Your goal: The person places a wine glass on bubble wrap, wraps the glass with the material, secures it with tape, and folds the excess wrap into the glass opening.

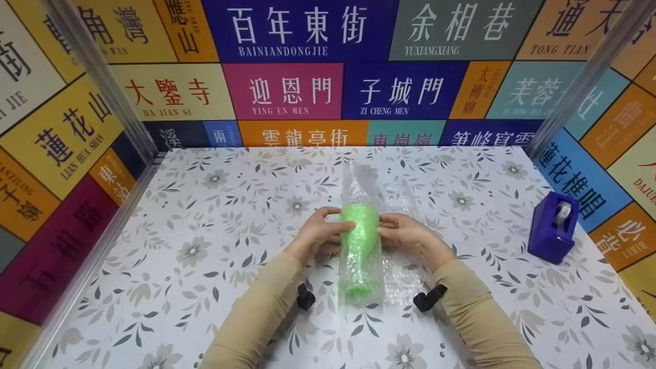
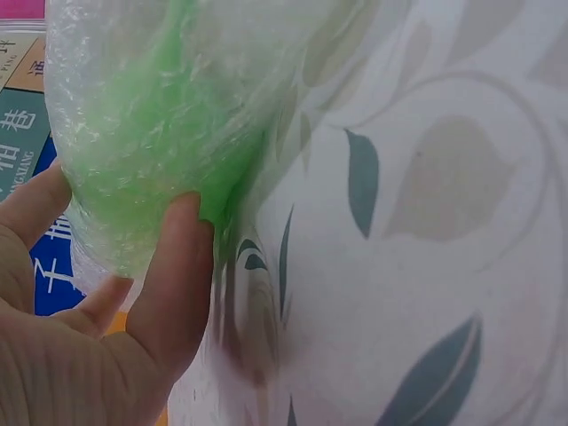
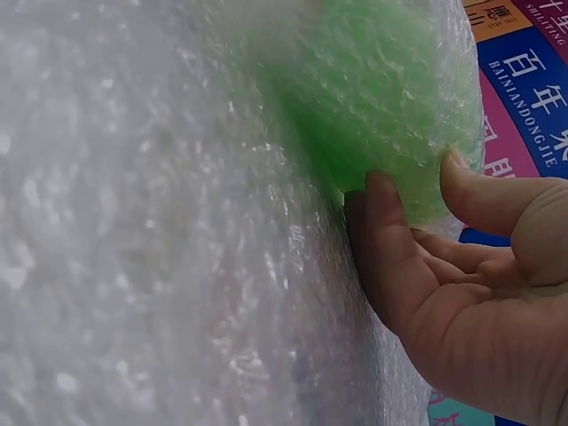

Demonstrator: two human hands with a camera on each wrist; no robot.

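A bright green vase (image 1: 363,225) lies in the middle of the table, wrapped in clear bubble wrap (image 1: 361,179) that extends past its far end. From the left, my left hand (image 1: 323,233) grips the wrapped vase, its thumb over the upper side. My right hand (image 1: 407,234) holds the opposite side with thumb and fingertips. In the left wrist view the film is wrinkled over the green surface (image 2: 151,151), with fingers around the wide end. The right wrist view shows fingertips against the wrap, and a loose bubble sheet (image 3: 177,266) spreads beside them.
Toward the right edge of the table stands a purple tape dispenser (image 1: 551,230) with a roll of tape. A floral cloth (image 1: 195,287) covers the table. Colourful sign-printed panels (image 1: 287,92) enclose the back and sides.
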